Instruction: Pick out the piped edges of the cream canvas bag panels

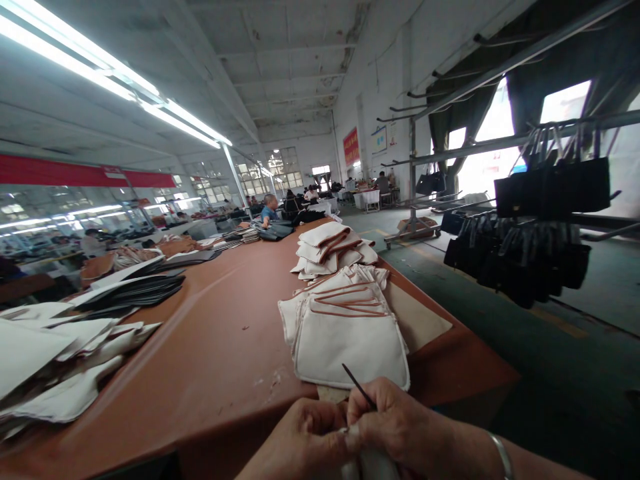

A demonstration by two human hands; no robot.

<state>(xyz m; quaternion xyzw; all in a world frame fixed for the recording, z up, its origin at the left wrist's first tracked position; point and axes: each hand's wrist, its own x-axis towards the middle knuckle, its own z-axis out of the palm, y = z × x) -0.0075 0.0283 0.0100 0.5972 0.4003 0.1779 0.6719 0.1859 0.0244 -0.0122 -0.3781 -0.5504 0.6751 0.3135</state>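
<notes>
My left hand (pixel 313 437) and my right hand (pixel 400 423) meet at the near table edge, fingers pinched together. Between them is a white padded piece (pixel 377 463), mostly hidden by the fingers and the frame's bottom edge. A thin dark pointed stick (pixel 357 385) juts up and left out of my right hand; its kind I cannot make out. Just beyond the hands lies a pile of white bag panels (pixel 353 347) with brown edges, the top one flat and facing me. Behind it rises a second stack of folded white panels (pixel 325 250).
A brown sheet covers the table (pixel 215 333). White panels (pixel 60 360) and black pieces (pixel 135 293) lie along its left side. To the right, black bags (pixel 555 190) hang from a metal rack (pixel 413 167). A person in blue (pixel 269 210) is at the far end.
</notes>
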